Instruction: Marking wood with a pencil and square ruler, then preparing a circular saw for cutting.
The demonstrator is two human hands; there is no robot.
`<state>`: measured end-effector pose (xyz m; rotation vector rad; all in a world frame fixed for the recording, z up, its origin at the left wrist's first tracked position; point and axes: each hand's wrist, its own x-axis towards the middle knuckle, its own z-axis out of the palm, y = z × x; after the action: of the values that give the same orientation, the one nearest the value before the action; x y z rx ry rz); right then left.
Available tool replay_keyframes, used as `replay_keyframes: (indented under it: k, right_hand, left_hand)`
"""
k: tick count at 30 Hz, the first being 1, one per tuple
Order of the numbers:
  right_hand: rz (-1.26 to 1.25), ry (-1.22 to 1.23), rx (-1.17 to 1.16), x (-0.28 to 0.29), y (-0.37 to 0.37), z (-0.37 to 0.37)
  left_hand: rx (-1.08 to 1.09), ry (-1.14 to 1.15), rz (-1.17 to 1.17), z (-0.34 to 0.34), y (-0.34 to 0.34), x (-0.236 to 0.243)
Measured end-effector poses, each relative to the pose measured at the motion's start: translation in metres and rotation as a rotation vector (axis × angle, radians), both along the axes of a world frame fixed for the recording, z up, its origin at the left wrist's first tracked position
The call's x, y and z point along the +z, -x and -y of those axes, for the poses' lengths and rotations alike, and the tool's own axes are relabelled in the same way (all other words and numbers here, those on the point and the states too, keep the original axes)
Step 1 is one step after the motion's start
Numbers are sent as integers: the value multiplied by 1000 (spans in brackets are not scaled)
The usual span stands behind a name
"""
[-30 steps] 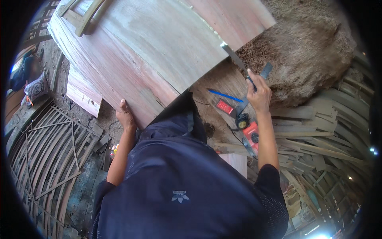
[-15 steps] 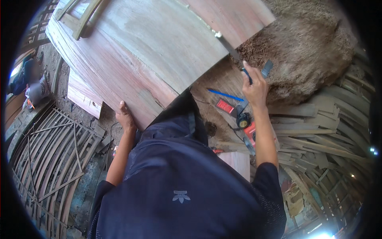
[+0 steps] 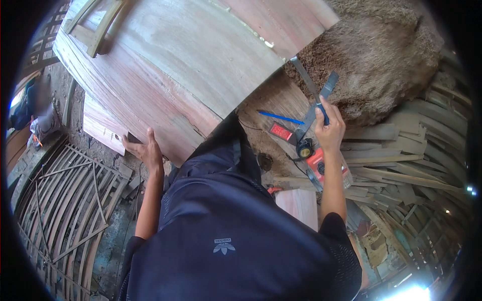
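A large wooden panel (image 3: 196, 55) of joined pinkish and grey boards spreads out in front of me. Along one of its seams runs a bead of cream-coloured paste (image 3: 262, 40). My right hand (image 3: 330, 125) is closed on the dark blue handle of a narrow flat-bladed scraper (image 3: 304, 76), whose blade points toward the panel's right edge. Behind that hand lies a wider grey metal blade (image 3: 329, 85), partly covered by the fingers. My left hand (image 3: 148, 153) is open at the panel's near left edge, fingers spread and thumb raised; whether it touches the wood I cannot tell.
To the right lie a blue pencil (image 3: 281, 118), a small red box (image 3: 281, 131), a round black-and-yellow item (image 3: 305, 149) and a red power tool (image 3: 317, 165). A sawdust heap (image 3: 376, 60) rises beyond. Wood strips (image 3: 391, 165) are stacked at right. Another person (image 3: 44, 120) is at far left.
The scraper has drawn back from the paste seam toward me, off the panel's top. My left hand has loosened from the panel's edge and spread its fingers.
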<state>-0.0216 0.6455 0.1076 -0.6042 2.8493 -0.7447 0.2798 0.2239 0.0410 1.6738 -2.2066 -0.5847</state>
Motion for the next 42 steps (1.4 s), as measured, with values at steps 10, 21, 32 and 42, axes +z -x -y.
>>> replay_keyframes:
  k: [10,21,32,42]
  right_hand:
    - [20,222,-226,-5,-50,27]
    - [67,180,-239,5,-68,45]
    - [112,302,-435,-7,-132,140]
    - [22,246,-515,-26,-139,167]
  left_hand:
    - [-1246,202,-333,-75,327,-4]
    - [-861,95,-42,73,418,9]
    - [-171,39,-70,83,84,-7]
    - [300,-566,-455,102,15,-56]
